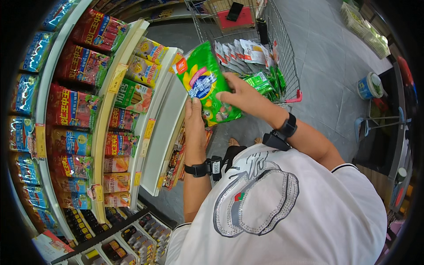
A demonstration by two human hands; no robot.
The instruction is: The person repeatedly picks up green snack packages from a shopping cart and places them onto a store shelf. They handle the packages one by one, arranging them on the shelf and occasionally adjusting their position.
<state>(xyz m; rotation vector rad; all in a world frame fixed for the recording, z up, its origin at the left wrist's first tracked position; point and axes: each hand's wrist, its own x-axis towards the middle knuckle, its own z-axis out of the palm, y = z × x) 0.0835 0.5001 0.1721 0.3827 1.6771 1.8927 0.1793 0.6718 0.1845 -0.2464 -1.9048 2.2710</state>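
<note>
A green plastic food bag with a yellow and blue printed design is held tilted in front of my body, above the floor. My left hand grips its lower left edge, the thumb lying on the front. At the bag's right side, my right hand holds on with the thumb across the front and the fingers near the upper edge. Behind the bag stands a wire shopping cart. In it are several white pouches and several green packets, partly hidden by my right hand.
Store shelves with packaged sausages rise on the left. The cart also carries a black bottle and a phone. A bucket and a blue-framed folding stool stand to the right.
</note>
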